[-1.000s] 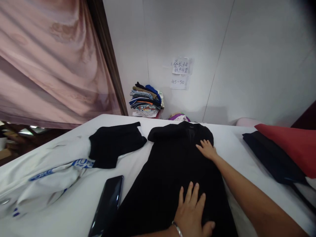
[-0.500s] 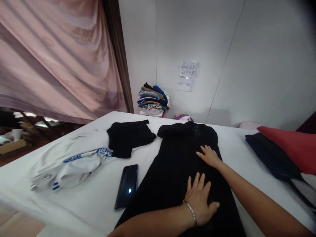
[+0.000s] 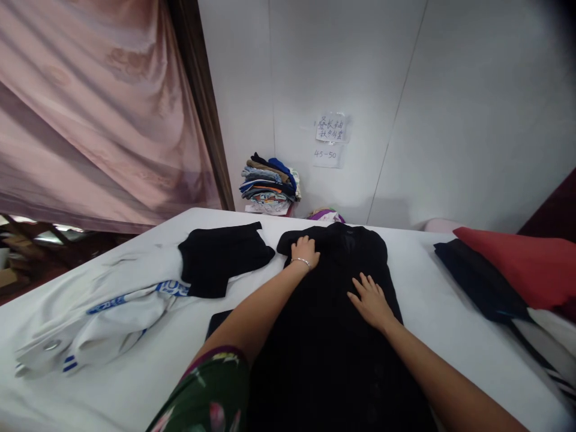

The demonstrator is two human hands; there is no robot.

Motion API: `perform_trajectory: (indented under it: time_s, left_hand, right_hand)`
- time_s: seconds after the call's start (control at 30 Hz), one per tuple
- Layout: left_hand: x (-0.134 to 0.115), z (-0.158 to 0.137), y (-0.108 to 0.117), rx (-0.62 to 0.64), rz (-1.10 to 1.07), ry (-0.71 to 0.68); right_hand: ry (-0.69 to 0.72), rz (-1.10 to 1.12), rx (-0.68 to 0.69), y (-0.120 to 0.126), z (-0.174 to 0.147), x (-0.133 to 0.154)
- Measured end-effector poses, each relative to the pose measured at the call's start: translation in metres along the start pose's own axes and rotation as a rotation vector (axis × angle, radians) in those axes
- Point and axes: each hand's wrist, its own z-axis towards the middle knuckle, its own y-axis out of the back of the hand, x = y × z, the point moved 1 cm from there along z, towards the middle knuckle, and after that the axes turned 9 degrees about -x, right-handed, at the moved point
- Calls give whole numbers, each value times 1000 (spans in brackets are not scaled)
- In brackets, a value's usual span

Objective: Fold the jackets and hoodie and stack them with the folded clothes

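A black garment [image 3: 333, 336] lies lengthwise on the white table [image 3: 153, 396], its collar end away from me. My left hand [image 3: 306, 252], with a silver bangle at the wrist, rests on the garment's upper left part near the shoulder. Its fingers bend slightly over the cloth and the thumb stands apart. Lower down on the right side, my right hand [image 3: 371, 301] lies flat on the fabric with fingers spread. My left forearm mostly covers a dark phone [image 3: 216, 321] beside the garment.
To the left lies a white garment [image 3: 108, 318] with blue lettering and a black part [image 3: 225, 255]. Red cloth [image 3: 517, 264] and dark cloth [image 3: 481, 282] lie at right. A folded clothes stack [image 3: 270, 186] stands by the wall, below paper signs [image 3: 330, 138]. A pink curtain [image 3: 99, 108] hangs left.
My left hand has moved from the garment's lower middle up to its left shoulder area. My right hand stays flat on the right side. The view has shifted slightly right.
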Motion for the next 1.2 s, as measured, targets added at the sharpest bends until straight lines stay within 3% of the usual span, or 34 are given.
perform_trajectory:
  time_s: [0.17,0.27,0.5,0.6,0.73,0.83,0.97,1.07,1.13,1.2]
  left_hand:
    - [31,32,-24,-77,83,47]
    - [43,43,-27,-105,64,95]
    - [43,65,7,-295,-142,142]
    - [30,48,15,-342,-276,35]
    - [17,-3,5,-329,-408,-117]
    - [13,-37,-5,-317,-523,-145]
    - [12,-56,-4,-264,-611,-130]
    - [15,-60,6,-212,-571,-85]
    - [23,-66,12,-189,-509,-26]
    - [34,-77,17,-149,-429,48]
  right_hand:
    - [-5,38,5,-1,0,-1]
    - [-11,51,5,-2,1,-2]
    - [-16,152,-43,-5,3,-5]
    - [-26,290,-124,-5,5,-9]
    - [-10,607,-283,0,7,-14]
    - [111,774,-224,6,8,-8]
    - [255,870,-124,21,7,18]
    - [63,1027,-127,42,11,35]
    - [-102,1105,-241,63,19,37]
    - [-158,1150,-418,90,31,33]
